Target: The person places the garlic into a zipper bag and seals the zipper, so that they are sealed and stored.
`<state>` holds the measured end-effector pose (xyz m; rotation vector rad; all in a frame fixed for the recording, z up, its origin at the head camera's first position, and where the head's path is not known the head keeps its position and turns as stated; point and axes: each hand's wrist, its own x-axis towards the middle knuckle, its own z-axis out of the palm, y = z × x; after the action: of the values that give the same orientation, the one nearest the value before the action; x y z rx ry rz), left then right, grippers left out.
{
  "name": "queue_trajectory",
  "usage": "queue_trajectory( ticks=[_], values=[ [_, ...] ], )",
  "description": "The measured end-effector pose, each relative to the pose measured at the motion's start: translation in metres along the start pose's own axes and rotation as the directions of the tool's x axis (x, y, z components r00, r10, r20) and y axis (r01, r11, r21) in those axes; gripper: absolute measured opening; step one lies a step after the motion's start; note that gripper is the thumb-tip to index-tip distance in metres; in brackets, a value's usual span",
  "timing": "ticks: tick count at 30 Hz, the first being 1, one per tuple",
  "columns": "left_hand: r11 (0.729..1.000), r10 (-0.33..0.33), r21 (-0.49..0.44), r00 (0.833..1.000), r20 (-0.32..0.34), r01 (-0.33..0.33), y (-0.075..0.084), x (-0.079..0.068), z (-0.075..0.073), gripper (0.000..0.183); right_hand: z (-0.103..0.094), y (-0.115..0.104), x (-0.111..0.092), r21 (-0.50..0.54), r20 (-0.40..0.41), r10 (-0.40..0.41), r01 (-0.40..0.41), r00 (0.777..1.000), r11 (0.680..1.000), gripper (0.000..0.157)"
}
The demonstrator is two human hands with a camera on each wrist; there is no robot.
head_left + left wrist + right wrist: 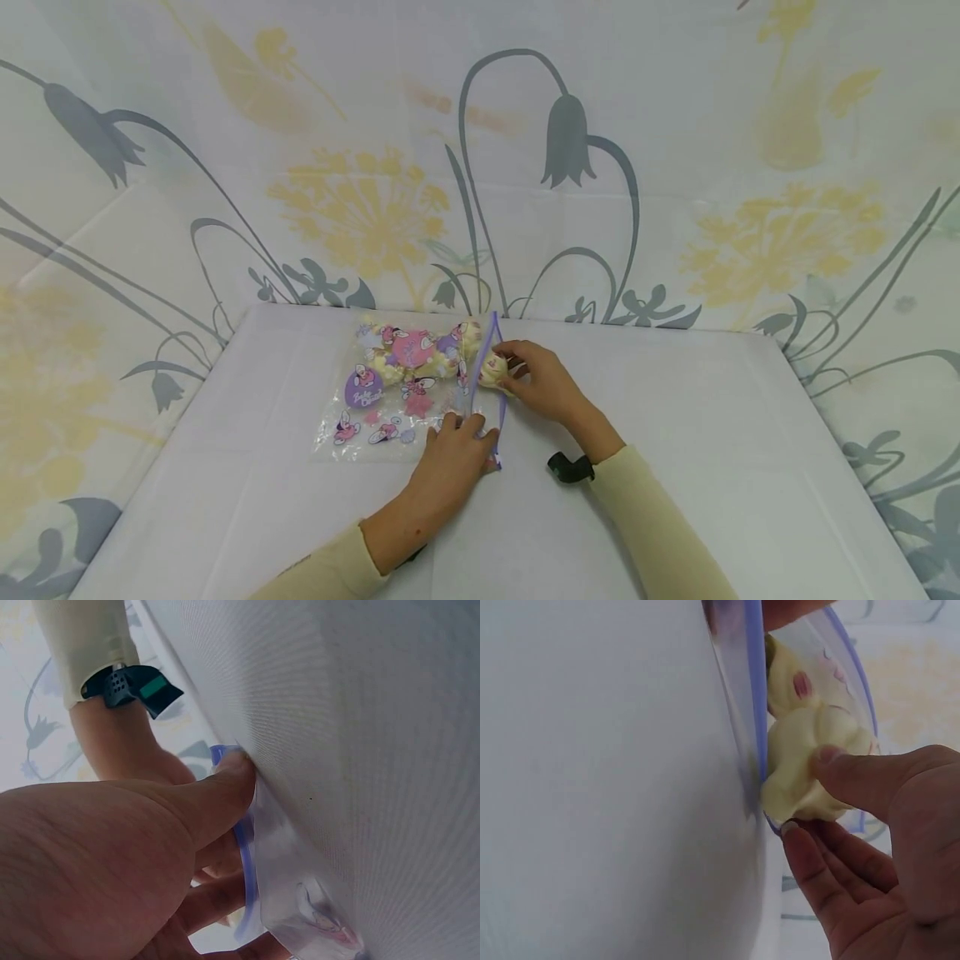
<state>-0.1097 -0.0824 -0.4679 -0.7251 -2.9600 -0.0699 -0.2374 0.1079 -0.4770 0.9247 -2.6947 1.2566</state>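
Note:
A clear zip bag (337, 433) printed with pink and purple cartoon figures lies flat, its purple-edged mouth facing right. Several pale yellow lumps show through its plastic. At the near corner of that mouth, my left hand (457, 454) pinches the bag, thumb on one side of the purple zip strip (247, 870) and fingers on the other. My right hand (543, 383) holds a cream, lobed garlic bulb (802, 761) between thumb and fingertips, right in the bag's parted mouth. Behind it, another pale bulb with a reddish mark (784, 679) sits inside the bag.
The bag rests on a white-covered table (675, 417). A flower-printed cloth (660, 125) rises behind the table and along both sides. A black wrist camera (570, 468) sticks out from the right wrist beside the sleeve.

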Motion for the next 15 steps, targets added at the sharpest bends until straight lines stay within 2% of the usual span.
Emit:
queue_trajectory(
  ticks=[4,15],
  values=[
    [1.000,0.001,0.008,1.000,-0.012,-0.001,0.000,0.000,-0.001,0.044,0.008,0.000,0.002,0.010,-0.017,-0.006,0.006,1.000,1.000,0.047],
    [1.000,0.003,-0.011,1.000,0.021,-0.003,0.000,0.001,-0.002,0.045,0.023,0.001,0.007,0.061,-0.073,0.033,-0.029,0.997,0.998,0.044]
  ],
)
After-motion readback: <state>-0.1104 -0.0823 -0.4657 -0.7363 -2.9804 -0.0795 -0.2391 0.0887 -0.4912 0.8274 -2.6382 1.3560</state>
